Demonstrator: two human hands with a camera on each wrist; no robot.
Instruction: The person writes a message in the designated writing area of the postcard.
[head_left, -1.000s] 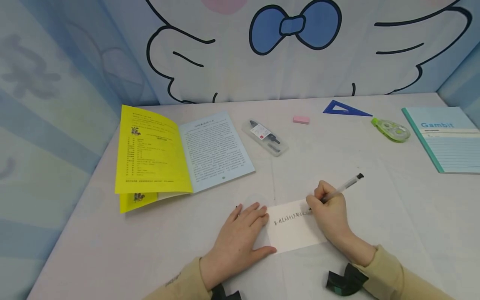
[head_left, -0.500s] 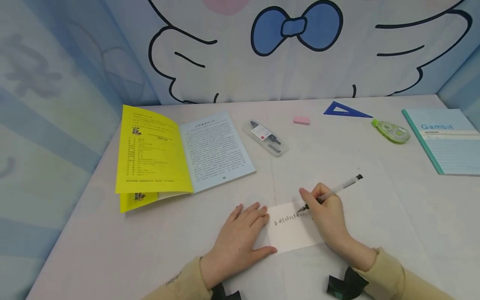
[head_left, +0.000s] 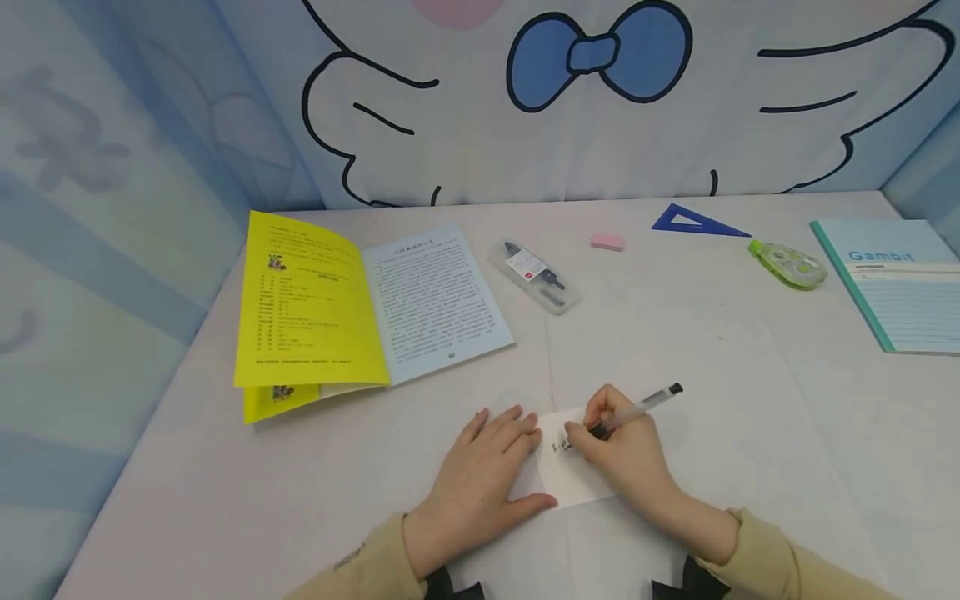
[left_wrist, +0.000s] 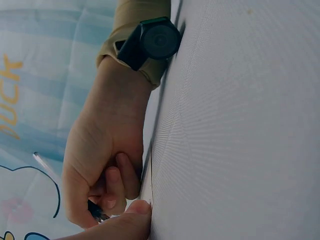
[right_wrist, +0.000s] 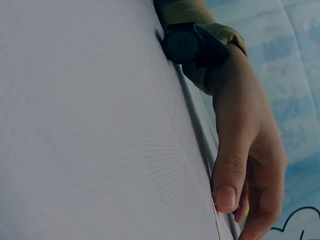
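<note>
A small sheet of white paper (head_left: 572,485) with a line of handwriting lies near the table's front. My left hand (head_left: 478,483) rests with fingers spread at its left edge, the thumb over the lower corner. My right hand (head_left: 633,458) pinches a clear-barrelled pen with a black cap end (head_left: 643,408), its tip near the start of the written line. Part of that line is covered by the right hand. In the left wrist view, the right hand (left_wrist: 105,145) shows the pen between thumb and fingers; the right wrist view has the left hand (right_wrist: 250,145) low over the table.
An open booklet with a yellow cover (head_left: 311,308) lies at left. Farther back are a compass in a clear case (head_left: 534,277), a pink eraser (head_left: 607,242), a blue set square (head_left: 697,222), a green correction tape (head_left: 789,264) and a Gambit notebook (head_left: 892,287).
My right hand has moved left along the paper with the pen, from the end of the written line to near its start. The left hand stays where it was.
</note>
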